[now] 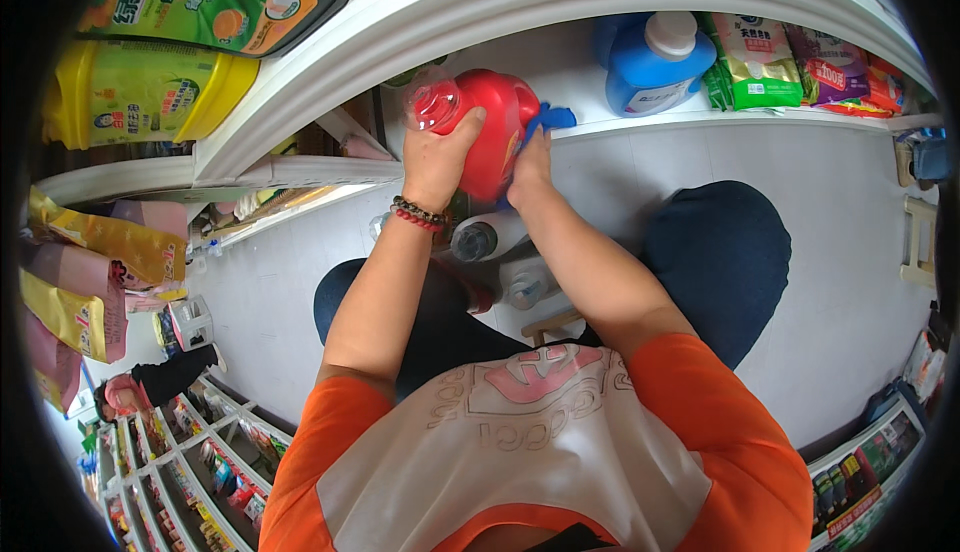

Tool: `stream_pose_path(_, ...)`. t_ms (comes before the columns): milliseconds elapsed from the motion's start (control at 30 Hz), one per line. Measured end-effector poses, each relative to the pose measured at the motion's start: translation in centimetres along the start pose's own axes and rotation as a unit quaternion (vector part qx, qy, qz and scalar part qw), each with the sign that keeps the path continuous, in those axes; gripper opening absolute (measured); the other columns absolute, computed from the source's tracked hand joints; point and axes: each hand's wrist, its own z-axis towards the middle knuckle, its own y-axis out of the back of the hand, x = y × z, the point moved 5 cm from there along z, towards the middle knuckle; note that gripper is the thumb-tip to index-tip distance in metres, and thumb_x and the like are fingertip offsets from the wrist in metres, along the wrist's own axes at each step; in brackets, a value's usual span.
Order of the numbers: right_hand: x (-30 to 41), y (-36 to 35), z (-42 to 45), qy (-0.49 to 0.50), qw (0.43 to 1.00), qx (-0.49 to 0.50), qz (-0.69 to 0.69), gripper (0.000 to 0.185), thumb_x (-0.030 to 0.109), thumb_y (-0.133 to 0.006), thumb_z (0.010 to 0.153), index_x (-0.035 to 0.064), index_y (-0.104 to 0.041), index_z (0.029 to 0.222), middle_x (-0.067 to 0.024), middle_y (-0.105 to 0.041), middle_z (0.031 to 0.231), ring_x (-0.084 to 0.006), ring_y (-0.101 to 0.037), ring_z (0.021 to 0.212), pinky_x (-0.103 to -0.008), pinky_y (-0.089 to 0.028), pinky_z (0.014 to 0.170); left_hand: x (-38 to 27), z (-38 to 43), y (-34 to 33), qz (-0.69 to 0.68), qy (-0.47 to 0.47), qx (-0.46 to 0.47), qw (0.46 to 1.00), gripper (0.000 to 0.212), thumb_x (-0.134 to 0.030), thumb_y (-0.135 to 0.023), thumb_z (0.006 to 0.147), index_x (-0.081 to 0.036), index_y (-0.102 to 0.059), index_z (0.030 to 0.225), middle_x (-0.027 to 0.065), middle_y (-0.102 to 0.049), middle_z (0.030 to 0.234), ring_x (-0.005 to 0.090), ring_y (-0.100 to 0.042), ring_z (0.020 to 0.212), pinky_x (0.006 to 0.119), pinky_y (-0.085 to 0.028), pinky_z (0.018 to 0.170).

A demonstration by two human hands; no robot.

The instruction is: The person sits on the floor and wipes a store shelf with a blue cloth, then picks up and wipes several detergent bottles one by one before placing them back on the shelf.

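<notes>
A red plastic detergent bottle [491,132] is tilted before me at the edge of the low shelf. Clear plastic covers its red cap. My left hand [441,151], with bead bracelets at the wrist, grips it near the neck, thumb on top. In my right hand [532,158] is a blue cloth [553,117], pressed against the bottle's other side; the palm is hidden. Beneath my forearms, a bottle with a dark clear cap [474,241] and another pale bottle [527,286] are on the floor between my knees.
On the white shelf [581,79] stand a blue bottle [651,64] and several packets [757,64]. Yellow and green detergent bottles [150,94] are close at upper left, by the curved shelf edge [450,4]. A wooden stool [551,325] shows below me. A person [154,387] is at far left.
</notes>
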Motion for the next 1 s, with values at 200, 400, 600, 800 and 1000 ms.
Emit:
stream_pose_path(200, 4.8, -4.2, -5.5, 0.370, 0.892, 0.005, -0.257, 0.046, 0.024, -0.031, 0.106, -0.0074, -0.052, 0.131, -0.0292, -0.058, 0.128, -0.0430, -0.053, 0.119, -0.0459, -0.038, 0.103, -0.5, 0.5, 1.0, 0.028, 0.022, 0.056, 0.998, 0.037, -0.012, -0.079, 0.082, -0.002, -0.060, 0.112, 0.0033, -0.068, 0.098, 0.0119, -0.061, 0.086, 0.029, -0.051, 0.081)
stream_pose_path(400, 6.8, -3.4, -3.8, 0.228, 0.895, 0.126, -0.362, 0.060, 0.041, -0.024, 0.109, -0.0057, -0.056, 0.128, -0.0208, -0.062, 0.128, -0.0323, -0.059, 0.118, -0.0396, -0.046, 0.100, -0.5, 0.1, 0.4, -0.037, 0.008, 0.033, 0.999, 0.039, -0.012, -0.080, 0.082, -0.002, -0.060, 0.114, 0.0040, -0.069, 0.103, 0.0112, -0.063, 0.093, 0.029, -0.052, 0.086)
stream_pose_path(600, 5.4, -4.8, -6.1, 0.123, 0.973, 0.161, -0.114, 0.070, 0.061, -0.032, 0.103, 0.0011, -0.055, 0.132, -0.0113, -0.060, 0.131, -0.0230, -0.056, 0.122, -0.0370, -0.041, 0.107, -0.8, -0.5, 0.6, -0.044, -0.028, 0.044, 0.998, 0.041, -0.013, -0.079, 0.084, -0.003, -0.059, 0.119, 0.0031, -0.067, 0.106, 0.0126, -0.062, 0.096, 0.031, -0.051, 0.087)
stream_pose_path(800, 3.6, -4.6, -10.8, 0.286, 0.891, 0.182, -0.300, 0.065, 0.055, -0.037, 0.105, 0.0008, -0.035, 0.142, -0.0118, -0.042, 0.144, -0.0195, -0.038, 0.133, -0.0353, -0.030, 0.114, -0.6, 0.9, -0.2, -0.024, -0.015, 0.000, 1.000, 0.057, -0.030, -0.082, 0.081, 0.000, -0.057, 0.123, 0.0128, -0.065, 0.116, 0.0204, -0.063, 0.104, 0.034, -0.051, 0.093)
stream_pose_path(1000, 7.9, -6.3, -13.9, 0.218, 0.884, 0.323, -0.257, 0.075, 0.060, -0.032, 0.104, -0.0016, -0.035, 0.146, -0.0141, -0.047, 0.141, -0.0255, -0.044, 0.132, -0.0375, -0.035, 0.112, 0.2, 0.7, -1.8, -0.275, 0.115, 0.108, 0.948, 0.089, -0.039, -0.082, 0.083, 0.000, -0.030, 0.144, 0.0177, -0.050, 0.136, 0.0240, -0.055, 0.119, 0.039, -0.050, 0.099)
